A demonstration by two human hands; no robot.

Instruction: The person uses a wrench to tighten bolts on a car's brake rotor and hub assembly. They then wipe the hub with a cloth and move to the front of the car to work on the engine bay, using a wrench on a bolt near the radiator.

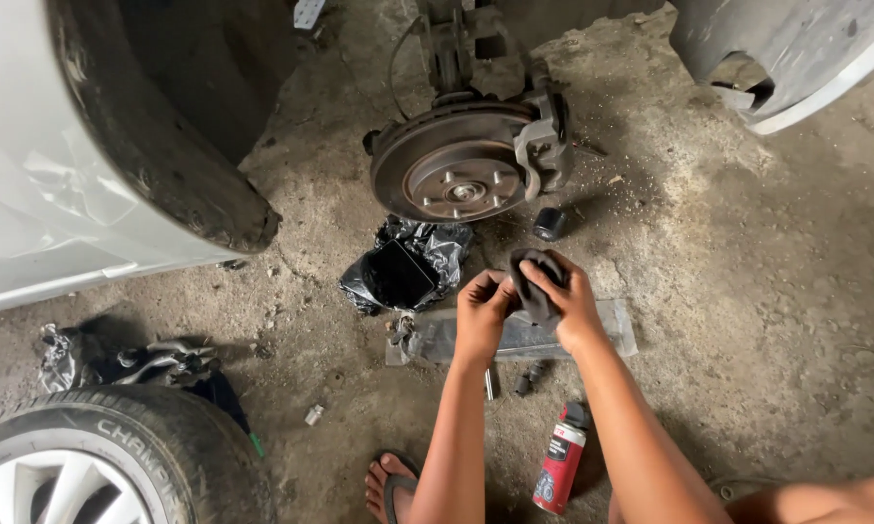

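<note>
Both hands met above the dirt floor (747, 320): the left hand (483, 309) and right hand (570, 303) together gripped a dark rubber boot (534, 281) between them. The boot was held just below the exposed brake disc (452, 165), with a red spray can (560, 471) lying near the person's arm.

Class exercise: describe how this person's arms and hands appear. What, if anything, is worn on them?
Both arms are bare from the elbow down: no sleeves, gloves, watch or bracelets show. The left hand and right hand are ungloved, with no rings that can be made out. Forearms are slim and uncovered.
</note>
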